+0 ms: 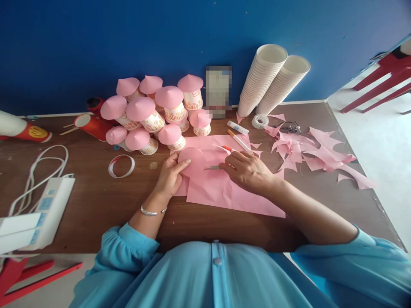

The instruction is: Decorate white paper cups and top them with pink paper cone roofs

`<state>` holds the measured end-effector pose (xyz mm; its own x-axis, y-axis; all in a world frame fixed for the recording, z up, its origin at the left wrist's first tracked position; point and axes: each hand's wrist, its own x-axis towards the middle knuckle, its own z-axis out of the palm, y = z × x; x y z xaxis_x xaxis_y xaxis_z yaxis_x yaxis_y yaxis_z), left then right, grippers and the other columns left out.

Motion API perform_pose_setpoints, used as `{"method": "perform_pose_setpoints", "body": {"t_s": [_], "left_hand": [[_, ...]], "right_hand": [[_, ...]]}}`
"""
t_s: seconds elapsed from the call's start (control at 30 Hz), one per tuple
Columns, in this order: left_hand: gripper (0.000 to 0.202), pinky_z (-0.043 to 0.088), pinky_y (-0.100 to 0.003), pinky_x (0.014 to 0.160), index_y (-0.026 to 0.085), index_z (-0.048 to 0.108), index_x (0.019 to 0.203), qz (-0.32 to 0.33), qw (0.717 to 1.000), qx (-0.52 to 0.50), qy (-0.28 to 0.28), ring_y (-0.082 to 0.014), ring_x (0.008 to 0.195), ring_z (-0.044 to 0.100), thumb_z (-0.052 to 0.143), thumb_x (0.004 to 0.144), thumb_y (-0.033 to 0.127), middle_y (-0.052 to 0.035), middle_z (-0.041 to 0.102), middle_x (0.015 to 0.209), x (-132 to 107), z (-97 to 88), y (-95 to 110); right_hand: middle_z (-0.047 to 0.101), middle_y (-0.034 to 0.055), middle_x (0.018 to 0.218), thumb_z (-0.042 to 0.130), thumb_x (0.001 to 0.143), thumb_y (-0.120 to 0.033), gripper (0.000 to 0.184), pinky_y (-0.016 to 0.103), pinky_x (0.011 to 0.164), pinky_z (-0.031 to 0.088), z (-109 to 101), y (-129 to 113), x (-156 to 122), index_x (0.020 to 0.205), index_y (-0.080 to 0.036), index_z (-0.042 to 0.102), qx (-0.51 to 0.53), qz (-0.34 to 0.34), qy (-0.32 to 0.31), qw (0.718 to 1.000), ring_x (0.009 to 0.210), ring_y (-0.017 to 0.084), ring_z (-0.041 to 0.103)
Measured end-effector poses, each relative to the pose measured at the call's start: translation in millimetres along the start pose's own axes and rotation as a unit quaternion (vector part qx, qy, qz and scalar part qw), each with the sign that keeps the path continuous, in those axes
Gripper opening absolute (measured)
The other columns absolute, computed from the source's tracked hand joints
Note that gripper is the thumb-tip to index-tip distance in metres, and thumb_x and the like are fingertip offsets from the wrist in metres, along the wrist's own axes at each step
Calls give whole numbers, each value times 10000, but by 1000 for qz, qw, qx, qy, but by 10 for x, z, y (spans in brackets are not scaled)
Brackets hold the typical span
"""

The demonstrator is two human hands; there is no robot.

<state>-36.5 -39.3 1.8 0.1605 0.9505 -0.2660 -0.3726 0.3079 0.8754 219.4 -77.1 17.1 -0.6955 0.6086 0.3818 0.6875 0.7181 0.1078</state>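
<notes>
My left hand (170, 173) pinches the left edge of a round pink paper disc (193, 161), thumb on top. My right hand (245, 169) is closed around scissors (212, 167); only their metal blades show, pointing left at the disc's right side, while the handles are hidden. Beneath both hands lie pink paper sheets (231, 201), a little creased. By the right fingers, a red-orange pen tip (226, 148) pokes out. Just beyond are an orange-and-white marker (239, 140) and a glue stick (238, 127).
Several paper cups with pink cone roofs (141, 109) stand at the back. Two tall cup stacks (263, 79) lean on the wall, beside a clear tape roll (260, 121). Pink scraps (321, 149) lie right. A white tape roll (121, 166) and a power strip (53, 209) are left.
</notes>
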Motion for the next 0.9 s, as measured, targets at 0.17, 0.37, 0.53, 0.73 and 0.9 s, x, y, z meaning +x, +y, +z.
{"method": "perform_pose_setpoints", "body": {"t_s": [0.17, 0.37, 0.53, 0.73, 0.9], "left_hand": [[346, 554, -274, 827, 181, 748, 947, 44, 999, 24, 2, -157, 858, 686, 919, 667, 290, -12, 767, 928, -68, 18, 75], [246, 553, -250, 727, 188, 729, 839, 55, 994, -34, -87, -104, 682, 611, 910, 713, 297, 22, 688, 750, -267, 32, 178], [258, 560, -256, 682, 173, 744, 822, -32, 994, -27, -100, -134, 703, 658, 922, 687, 301, -10, 721, 761, -289, -76, 76], [284, 603, -326, 785, 178, 756, 865, -52, 997, -19, -59, -145, 717, 683, 930, 678, 301, -10, 744, 797, -298, -255, 12], [307, 617, -367, 844, 184, 745, 895, -55, 996, -17, -63, -155, 756, 699, 935, 680, 294, -11, 748, 816, -348, -244, 56]], "right_hand": [[627, 49, 798, 443, 1036, -75, 255, 407, 816, 511, -5, -21, -10, 957, -174, 665, -3, -43, -6, 999, 791, 206, 530], [624, 37, 842, 386, 1028, -50, 301, 434, 867, 537, 51, -28, 50, 1141, -178, 634, -15, -38, -21, 999, 755, 192, 533], [621, 71, 901, 383, 1007, -65, 288, 369, 698, 468, 164, -45, 71, 1040, -154, 655, 43, -16, -100, 994, 681, 167, 496], [668, 98, 1021, 456, 959, -112, 421, 354, 681, 441, -114, 116, -6, 1334, -192, 629, 28, 53, -123, 991, 791, 212, 599], [707, 113, 1096, 475, 959, -106, 439, 320, 596, 398, -148, 151, -63, 1370, -167, 616, 35, 174, -148, 973, 825, 215, 641]]}}
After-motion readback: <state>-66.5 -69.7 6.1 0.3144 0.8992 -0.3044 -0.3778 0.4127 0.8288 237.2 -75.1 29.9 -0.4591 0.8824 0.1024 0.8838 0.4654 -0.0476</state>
